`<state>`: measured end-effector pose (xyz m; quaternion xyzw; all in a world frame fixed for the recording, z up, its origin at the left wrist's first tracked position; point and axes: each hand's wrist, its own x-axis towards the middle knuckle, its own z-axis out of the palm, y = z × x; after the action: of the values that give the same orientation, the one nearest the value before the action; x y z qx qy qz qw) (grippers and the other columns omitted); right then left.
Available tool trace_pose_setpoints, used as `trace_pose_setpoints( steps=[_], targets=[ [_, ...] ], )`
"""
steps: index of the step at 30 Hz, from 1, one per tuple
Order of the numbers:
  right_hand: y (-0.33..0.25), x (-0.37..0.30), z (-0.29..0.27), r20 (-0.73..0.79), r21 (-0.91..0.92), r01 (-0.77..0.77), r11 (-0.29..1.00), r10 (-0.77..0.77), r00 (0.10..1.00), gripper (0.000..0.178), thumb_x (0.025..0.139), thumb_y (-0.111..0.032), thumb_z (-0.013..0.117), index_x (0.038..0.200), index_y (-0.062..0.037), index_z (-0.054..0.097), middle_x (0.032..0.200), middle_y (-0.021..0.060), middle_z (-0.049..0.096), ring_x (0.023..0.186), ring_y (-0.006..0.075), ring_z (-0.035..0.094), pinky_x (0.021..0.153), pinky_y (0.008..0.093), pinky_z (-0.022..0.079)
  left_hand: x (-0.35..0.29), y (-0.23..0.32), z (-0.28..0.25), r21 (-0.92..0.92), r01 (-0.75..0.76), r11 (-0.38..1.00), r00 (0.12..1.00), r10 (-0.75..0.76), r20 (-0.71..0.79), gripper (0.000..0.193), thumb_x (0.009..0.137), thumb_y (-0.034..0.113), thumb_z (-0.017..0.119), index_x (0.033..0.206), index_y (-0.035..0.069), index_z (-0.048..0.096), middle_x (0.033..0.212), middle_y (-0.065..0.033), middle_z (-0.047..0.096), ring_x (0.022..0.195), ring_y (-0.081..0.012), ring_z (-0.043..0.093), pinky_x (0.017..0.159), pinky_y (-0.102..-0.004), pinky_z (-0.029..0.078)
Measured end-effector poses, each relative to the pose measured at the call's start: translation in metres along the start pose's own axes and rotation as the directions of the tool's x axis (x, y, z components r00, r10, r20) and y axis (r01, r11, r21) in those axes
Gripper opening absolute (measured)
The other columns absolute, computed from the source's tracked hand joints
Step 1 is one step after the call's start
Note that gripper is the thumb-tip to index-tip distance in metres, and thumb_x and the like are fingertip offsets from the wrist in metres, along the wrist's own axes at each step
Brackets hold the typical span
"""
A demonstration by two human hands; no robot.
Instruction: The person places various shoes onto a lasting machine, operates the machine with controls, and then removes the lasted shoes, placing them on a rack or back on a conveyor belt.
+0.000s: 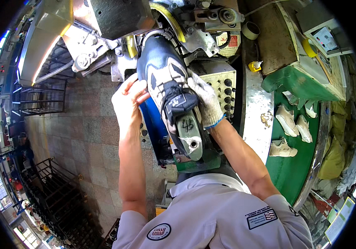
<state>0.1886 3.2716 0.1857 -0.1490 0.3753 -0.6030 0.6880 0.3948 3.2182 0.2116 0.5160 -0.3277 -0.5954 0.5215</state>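
Low in the frame was the person's white shirt (211, 211), and both forearms went up from it toward the centre. The left hand (129, 99), bare, lay open against the left side of the dark blue shoe upper (163, 70), fingers flat on it rather than closed around it. The right hand (206, 101), in a white knit glove, was wrapped on the right side of the upper, near the laces. The upper sat on a grey last (189, 133), heel end toward the person, and its toe was already inside the jaws of the metal machine (178, 25) at the top centre. I judged that the shoe was placed and steadied but the machine's work on the toe was not finished. At the right, several white shoe pieces (288, 124) lay on the green table (298, 166).
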Motion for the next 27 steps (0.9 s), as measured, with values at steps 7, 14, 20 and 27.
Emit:
trace_pose_setpoints(
  steps=[7,14,20,27],
  targets=[
    [0.018,0.04,-0.006,-0.049,-0.14,0.108,0.984,-0.116,0.992,0.054,0.101,-0.025,0.068,0.147,-0.0001,0.054,0.132,0.0098,0.066,0.114,0.0165,0.065,0.098,0.0301,0.052,0.002,-0.05,0.006,-0.14,0.117,0.983,0.992,-0.122,-0.027,0.039,0.097,0.016,0.07,0.131,-0.004,0.064,0.112,-0.0107,0.073,0.084,-0.0126,0.069,0.07,-0.023,0.054],
    [0.022,0.028,0.008,-0.068,0.03,0.061,0.998,-0.059,0.996,0.037,0.102,-0.026,0.067,0.13,-0.0014,0.065,0.117,0.005,0.07,0.104,0.0125,0.064,0.093,0.0284,0.05,-0.014,-0.072,0.014,-0.276,0.319,0.907,0.948,-0.301,0.108,0.052,0.111,0.047,0.046,0.128,0.002,0.066,0.115,-0.0082,0.073,0.096,-0.017,0.071,0.083,-0.0313,0.057],
    [-0.009,0.023,0.007,-0.046,-0.04,-0.003,0.999,0.001,0.999,0.044,0.102,-0.022,0.067,0.137,0.0024,0.06,0.124,0.0092,0.07,0.107,0.0157,0.067,0.095,0.0299,0.054,-0.026,-0.102,0.024,-0.126,0.158,0.979,0.986,-0.164,-0.04,0.047,0.112,0.038,0.044,0.119,-0.001,0.07,0.105,-0.0058,0.074,0.09,-0.014,0.067,0.081,-0.031,0.053],
    [0.007,0.023,0.005,-0.107,-0.112,0.088,0.99,-0.1,0.989,0.045,0.103,-0.023,0.066,0.139,0.0022,0.06,0.127,0.0095,0.069,0.11,0.0163,0.066,0.095,0.0294,0.053,-0.031,-0.071,0.033,-0.264,0.27,0.926,0.963,-0.26,0.074,0.051,0.112,0.043,0.044,0.125,0.0,0.068,0.108,-0.006,0.074,0.093,-0.0148,0.069,0.084,-0.0302,0.055]
  ],
)
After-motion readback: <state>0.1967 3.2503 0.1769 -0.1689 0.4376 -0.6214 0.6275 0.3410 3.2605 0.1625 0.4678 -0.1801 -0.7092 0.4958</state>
